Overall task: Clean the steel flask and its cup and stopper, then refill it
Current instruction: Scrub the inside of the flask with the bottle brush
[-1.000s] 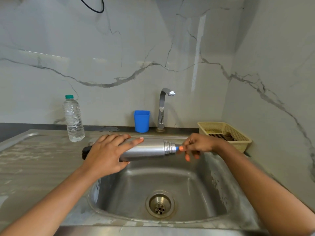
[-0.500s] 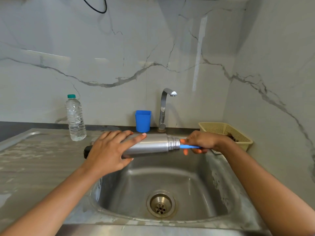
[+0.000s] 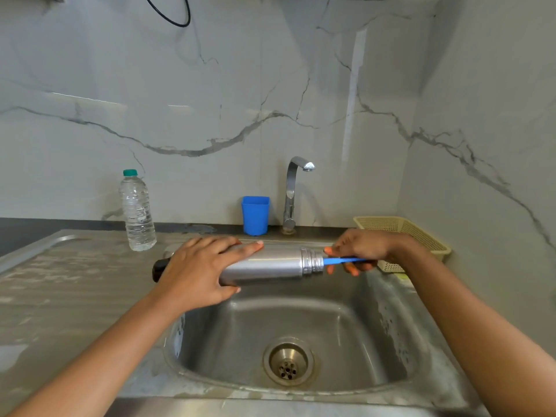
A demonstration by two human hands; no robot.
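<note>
The steel flask lies on its side above the sink basin, black base to the left and open threaded mouth to the right. My left hand wraps around its body. My right hand grips the blue handle of a brush whose far end is inside the flask's mouth. The brush head is hidden in the flask. I see no cup or stopper of the flask.
A clear water bottle with a green cap stands on the wet steel drainboard at the left. A blue plastic tumbler and the tap stand behind the basin. A beige basket sits at the right corner.
My right hand has drawn the blue brush handle partly out of the flask's mouth, so more of it shows. The flask stays level in my left hand.
</note>
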